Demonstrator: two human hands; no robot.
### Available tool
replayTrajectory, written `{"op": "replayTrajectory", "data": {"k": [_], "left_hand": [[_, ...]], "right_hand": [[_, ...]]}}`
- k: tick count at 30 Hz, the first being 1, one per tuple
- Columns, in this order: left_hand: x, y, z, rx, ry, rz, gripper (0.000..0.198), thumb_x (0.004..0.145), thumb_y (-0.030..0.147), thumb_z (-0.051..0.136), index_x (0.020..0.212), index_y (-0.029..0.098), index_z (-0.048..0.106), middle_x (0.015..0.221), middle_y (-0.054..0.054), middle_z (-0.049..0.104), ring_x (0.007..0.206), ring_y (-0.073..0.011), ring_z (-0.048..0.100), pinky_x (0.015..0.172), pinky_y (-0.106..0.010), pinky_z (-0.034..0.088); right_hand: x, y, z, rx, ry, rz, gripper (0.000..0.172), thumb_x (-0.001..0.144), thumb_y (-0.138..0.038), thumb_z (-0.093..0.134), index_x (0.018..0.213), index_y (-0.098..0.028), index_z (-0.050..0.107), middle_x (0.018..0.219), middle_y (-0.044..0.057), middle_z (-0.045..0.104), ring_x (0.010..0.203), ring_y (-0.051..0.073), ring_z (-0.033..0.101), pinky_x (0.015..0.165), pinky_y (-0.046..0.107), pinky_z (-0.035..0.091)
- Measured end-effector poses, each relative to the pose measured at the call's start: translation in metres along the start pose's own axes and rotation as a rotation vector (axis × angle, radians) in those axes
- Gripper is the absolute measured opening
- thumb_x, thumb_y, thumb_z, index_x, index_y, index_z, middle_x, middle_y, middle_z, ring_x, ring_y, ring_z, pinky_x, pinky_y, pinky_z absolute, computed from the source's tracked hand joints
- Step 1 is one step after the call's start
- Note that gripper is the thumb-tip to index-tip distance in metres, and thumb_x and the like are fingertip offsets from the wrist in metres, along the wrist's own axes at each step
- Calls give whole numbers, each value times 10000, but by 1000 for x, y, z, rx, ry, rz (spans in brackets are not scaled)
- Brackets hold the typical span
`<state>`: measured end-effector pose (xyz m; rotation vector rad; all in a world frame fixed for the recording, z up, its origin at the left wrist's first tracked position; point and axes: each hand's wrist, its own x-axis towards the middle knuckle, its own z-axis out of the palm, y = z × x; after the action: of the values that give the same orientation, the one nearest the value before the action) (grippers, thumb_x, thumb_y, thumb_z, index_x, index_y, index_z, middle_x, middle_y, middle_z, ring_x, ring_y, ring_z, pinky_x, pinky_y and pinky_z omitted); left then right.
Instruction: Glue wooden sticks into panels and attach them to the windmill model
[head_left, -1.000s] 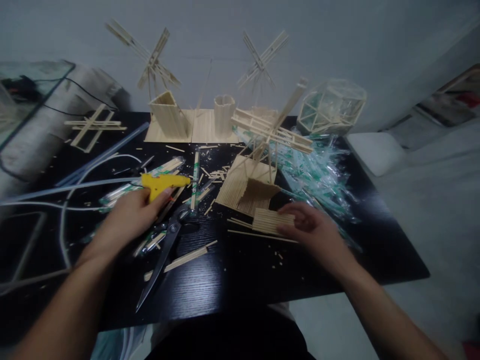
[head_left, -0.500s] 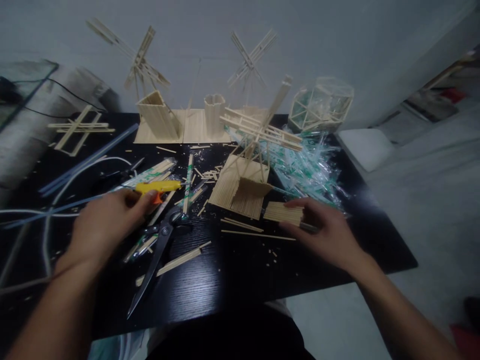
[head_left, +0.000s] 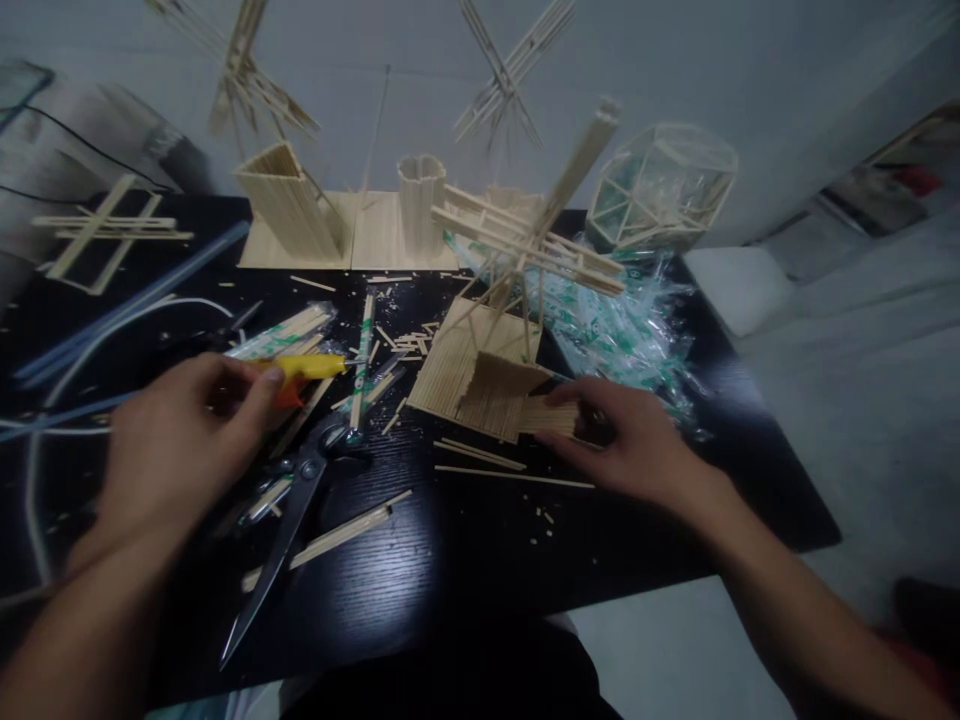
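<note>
My left hand is closed around a yellow hot glue gun with an orange trigger, its nozzle pointing right. Between the thumb and fingers of my right hand is a small panel of wooden sticks. The panel's left end lies against the upright stick wall on the base of a windmill model; whether it touches cannot be made out. Stick blades rise on thin legs above that base. Scissors lie beside my left hand.
Loose sticks and offcuts lie on the black table. Clear plastic wrappers are heaped at the right. Behind stand a slanted stick tower, a round stick tower and a polyhedral stick frame. A white cable curves at left.
My right hand has brought the stick panel left, up to the windmill's wall. The glue gun stays in my left hand. The whole view has shifted slightly.
</note>
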<state>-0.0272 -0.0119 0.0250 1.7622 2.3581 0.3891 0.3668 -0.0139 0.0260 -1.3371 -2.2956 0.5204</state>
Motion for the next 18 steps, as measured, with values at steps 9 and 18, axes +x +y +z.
{"op": "replayTrajectory", "data": {"k": [9, 18], "left_hand": [[-3, 3, 2, -13, -12, -22, 405, 853, 594, 514, 925, 229, 674, 832, -24, 695, 749, -230, 672, 680, -310, 432], [-5, 11, 0, -34, -45, -60, 431, 801, 614, 535, 930, 229, 680, 836, -31, 708, 747, -239, 680, 677, -316, 441]], "right_hand": [[6, 0, -1, -2, 4, -76, 226, 923, -359, 736, 1038, -182, 656, 746, -6, 652, 553, 117, 584, 550, 247, 456], [7, 4, 1, -65, -23, -111, 224, 948, -343, 715, 1079, -164, 678, 884, 56, 709, 674, 158, 655, 607, 271, 491]]}}
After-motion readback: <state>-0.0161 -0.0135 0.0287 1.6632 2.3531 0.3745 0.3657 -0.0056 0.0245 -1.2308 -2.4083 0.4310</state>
